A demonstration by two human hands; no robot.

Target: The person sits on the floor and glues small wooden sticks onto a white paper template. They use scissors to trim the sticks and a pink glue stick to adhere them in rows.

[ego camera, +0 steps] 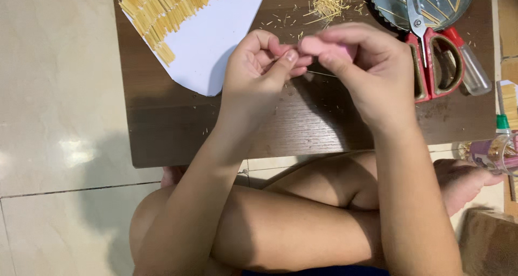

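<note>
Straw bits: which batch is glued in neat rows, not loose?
The batch on the white paper at top left; the pile on the table is scattered.

thin straw strip [322, 74], level between fingertips

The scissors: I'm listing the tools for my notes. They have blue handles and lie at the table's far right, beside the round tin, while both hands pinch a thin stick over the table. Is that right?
Not quite: the scissors have red handles, not blue, as the head view shows. The rest holds: they lie at the far right of the table, blades resting on the round tin, while the left hand and right hand pinch a thin stick.
</note>
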